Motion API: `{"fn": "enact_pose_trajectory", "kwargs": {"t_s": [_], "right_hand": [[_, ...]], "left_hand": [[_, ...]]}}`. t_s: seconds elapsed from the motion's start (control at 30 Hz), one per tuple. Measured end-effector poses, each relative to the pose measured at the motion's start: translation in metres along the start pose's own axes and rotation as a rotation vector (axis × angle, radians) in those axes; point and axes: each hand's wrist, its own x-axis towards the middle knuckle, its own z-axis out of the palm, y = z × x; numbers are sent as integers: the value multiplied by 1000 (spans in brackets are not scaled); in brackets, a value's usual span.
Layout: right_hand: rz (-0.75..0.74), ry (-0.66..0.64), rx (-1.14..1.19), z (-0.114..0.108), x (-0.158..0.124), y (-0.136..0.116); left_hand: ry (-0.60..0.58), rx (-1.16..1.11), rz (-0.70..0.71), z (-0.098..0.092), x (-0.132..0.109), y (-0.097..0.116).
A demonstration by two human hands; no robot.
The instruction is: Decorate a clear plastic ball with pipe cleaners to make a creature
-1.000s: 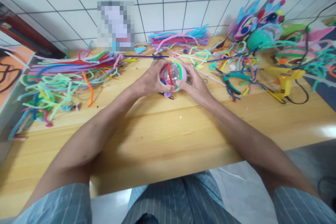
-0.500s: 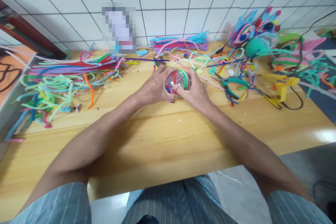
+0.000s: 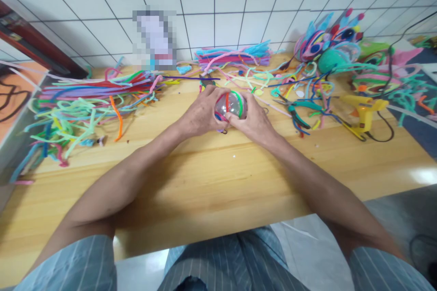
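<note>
A clear plastic ball (image 3: 231,103) wrapped with red, green and blue pipe cleaners sits between both of my hands above the wooden table (image 3: 211,177). My left hand (image 3: 201,111) cups its left side with the fingers curled over the top. My right hand (image 3: 254,120) grips the right side, thumb pressed on the front of the ball. A small purple loop hangs below the ball, mostly hidden by my hands.
Loose pipe cleaners (image 3: 82,100) lie piled at the left and a tidy bundle (image 3: 234,54) by the tiled wall. Green-handled pliers (image 3: 297,111) and a yellow glue gun (image 3: 363,109) with its black cord lie to the right. Colourful finished pipe-cleaner figures (image 3: 327,41) stand far right.
Both hands have turned the ball a little, so the green and red bands now face more to the right. The view has shifted slightly; the hands stay in the same place.
</note>
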Motion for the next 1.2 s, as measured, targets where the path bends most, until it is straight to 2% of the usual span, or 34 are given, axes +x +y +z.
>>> {"fn": "enact_pose_trajectory", "kwargs": {"t_s": [0.27,0.73,0.93,1.2], "right_hand": [[-2,-20,37,-3,0,1],[43,28,25,2,-3,-6],[35,38,15,5,-4,-6],[33,25,33,5,-4,-5]], "left_hand": [[23,6,-39,2,-1,-2],[26,-18,-39,4,-3,-7],[-23,5,-5,-1,-3,-9],[-28,13,-17,-2,-3,-9]]}}
